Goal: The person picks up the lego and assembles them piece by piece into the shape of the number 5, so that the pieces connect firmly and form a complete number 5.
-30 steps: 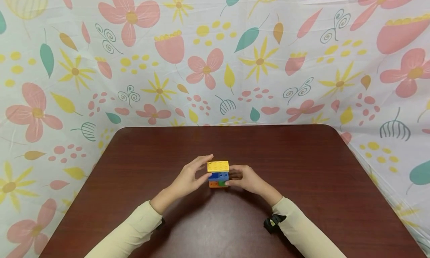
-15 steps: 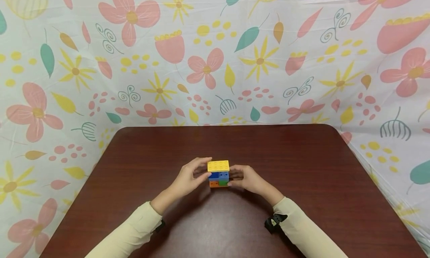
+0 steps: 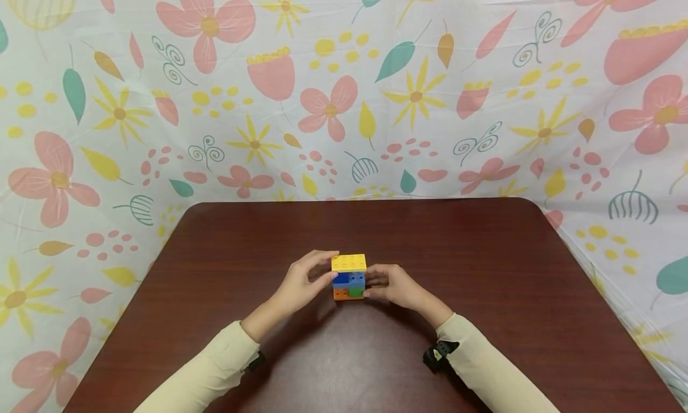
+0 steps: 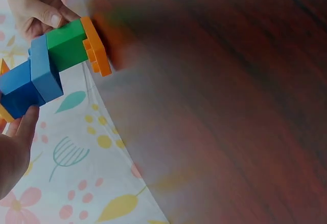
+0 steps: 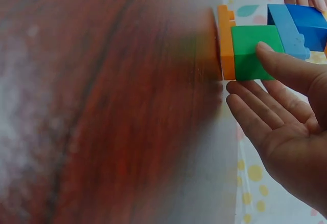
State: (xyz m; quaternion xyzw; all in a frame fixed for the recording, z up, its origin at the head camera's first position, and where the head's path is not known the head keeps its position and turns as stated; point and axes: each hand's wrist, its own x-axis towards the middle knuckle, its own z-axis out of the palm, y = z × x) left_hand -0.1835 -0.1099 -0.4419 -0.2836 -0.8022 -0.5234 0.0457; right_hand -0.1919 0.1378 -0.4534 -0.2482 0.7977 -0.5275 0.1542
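Note:
A stack of toy building bricks stands mid-table, held between both hands. On top is a yellow brick [image 3: 348, 262], above a dark blue brick [image 3: 341, 278] and a light blue brick [image 4: 46, 70]. Lower down come a green brick [image 5: 248, 55] and, at the bottom, an orange studded base piece [image 5: 225, 45]. My left hand [image 3: 294, 286] pinches the upper part, thumb at the dark blue brick, fingers reaching behind the yellow one. With its thumb on the green brick, my right hand [image 3: 396, 287] holds the lower part; its fingers extend along the back side.
The dark red-brown table [image 3: 344, 353] has rounded far corners. Behind it hangs a white cloth [image 3: 355, 55] printed with flowers and leaves. A black strap [image 3: 441, 356] circles the right wrist below a cream sleeve [image 3: 484, 359].
The upper bricks sit very slightly higher in the head view than a second ago. My right thumb has drawn back a little toward the green brick's right edge. The left hand keeps its grip.

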